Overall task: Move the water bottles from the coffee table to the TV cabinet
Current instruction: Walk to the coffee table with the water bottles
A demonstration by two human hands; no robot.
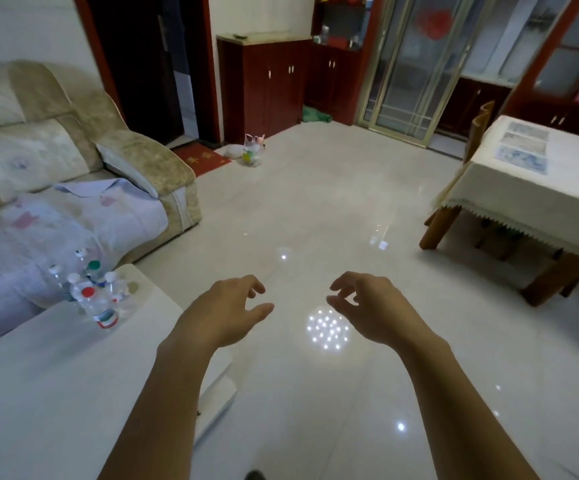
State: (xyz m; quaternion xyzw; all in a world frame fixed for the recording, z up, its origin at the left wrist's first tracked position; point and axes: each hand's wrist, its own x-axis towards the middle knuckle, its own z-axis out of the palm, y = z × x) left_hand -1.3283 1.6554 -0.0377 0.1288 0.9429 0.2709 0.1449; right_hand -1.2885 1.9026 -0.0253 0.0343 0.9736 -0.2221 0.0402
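Note:
Several clear water bottles (92, 292) stand clustered near the far corner of the white coffee table (38, 375) at the lower left; their caps are white, green and red. A red-capped bottle (99, 308) is nearest me. My left hand (227, 311) hovers just past the table's right edge, fingers apart, holding nothing, to the right of the bottles. My right hand (367, 308) hangs over the floor, fingers loosely curled and apart, also holding nothing. No TV cabinet is in view.
A beige sofa (73, 161) with a pale cover stands behind the coffee table. A cloth-covered wooden table (530, 188) is at the right. Dark red cabinets (274, 88) and a glass sliding door (416, 64) line the far wall. Glossy tiled floor (315, 209) lies between.

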